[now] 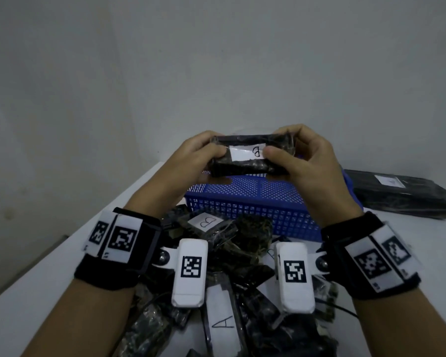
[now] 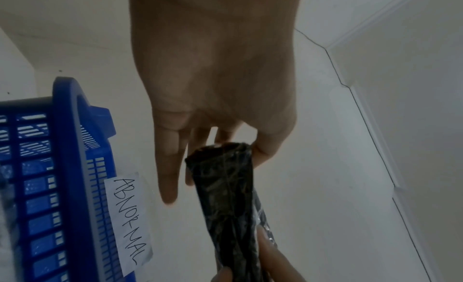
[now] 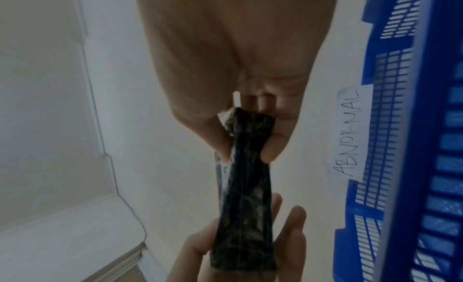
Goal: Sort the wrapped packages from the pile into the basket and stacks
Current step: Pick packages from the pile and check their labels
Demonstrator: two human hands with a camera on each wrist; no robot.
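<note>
Left hand: the left hand [image 1: 193, 155] grips the left end of the held package [image 1: 250, 157], thumb laid on the near face beside the white label, fingers curled behind; the little finger [image 2: 168, 167] is stretched out, clear of the wrap.
Held package: a flat, oblong bundle in dark, glossy, crinkled film, raised level between the two hands and above the far side of the basket; its white label [image 1: 248, 152] carries a handwritten "B" that reads upside down from the head view.
Package edge: seen end-on from the wrists it is thin, with a strip of clear film standing off one long side [image 3: 221, 179].
Right hand: the right hand [image 1: 305, 163] pinches the right end, thumb pressed on the label's right margin and fingers wrapped over the top edge.
Basket: a blue mesh basket [image 1: 245, 202] stands below and just nearer than the hands; a paper tag [image 2: 129, 221] on its outer wall reads "ABNORMAL".
Pile: wrapped packages [image 1: 232, 274] lie heaped beneath the wrists, nearer than the basket; one shows a label "B" [image 1: 206, 222], another "A" [image 1: 223, 323].
Stack: to the right of the right hand, beyond the basket, a larger dark wrapped package [image 1: 402, 195] lies flat on the white table [image 1: 36, 292]; the mark on its label is too small to read.
</note>
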